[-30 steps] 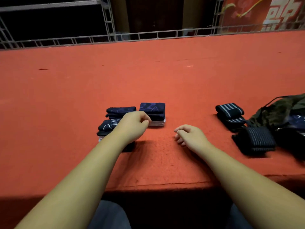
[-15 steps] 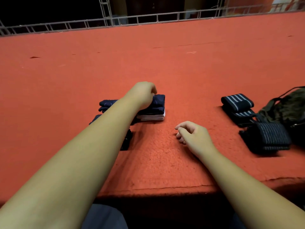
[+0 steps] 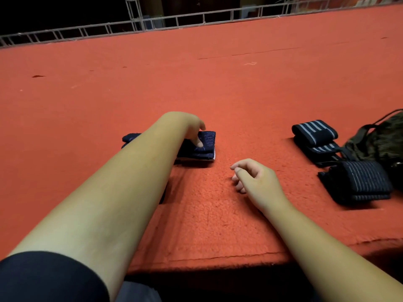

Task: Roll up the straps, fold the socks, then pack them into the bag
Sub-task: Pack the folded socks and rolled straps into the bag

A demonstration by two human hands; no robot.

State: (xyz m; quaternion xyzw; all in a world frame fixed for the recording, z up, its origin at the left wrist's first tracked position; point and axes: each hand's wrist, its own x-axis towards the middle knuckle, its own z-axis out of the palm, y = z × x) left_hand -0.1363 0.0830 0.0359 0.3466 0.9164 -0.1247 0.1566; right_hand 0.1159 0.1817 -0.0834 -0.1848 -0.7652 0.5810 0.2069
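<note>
A stack of folded dark navy socks point(image 3: 206, 146) lies on the red carpeted surface at centre. My left hand point(image 3: 189, 129) reaches over it, thumb down on the top sock, fingers hidden behind the stack. More folded socks point(image 3: 130, 138) peek out behind my left forearm. My right hand point(image 3: 255, 177) rests on the carpet with loosely curled fingers, holding nothing. At the right lie rolled black straps with grey stripes point(image 3: 315, 132) and another roll point(image 3: 359, 182) nearer me. The camouflage bag point(image 3: 379, 140) sits at the right edge, partly cut off.
The red carpet's front edge point(image 3: 218, 257) runs just before my body. A metal truss rail point(image 3: 152, 22) borders the far side. Bare carpet stretches behind the socks and between the socks and straps.
My left hand has moved forward from the near socks onto the far stack and now grasps it. The view tilted downward. The right hand has barely shifted.
</note>
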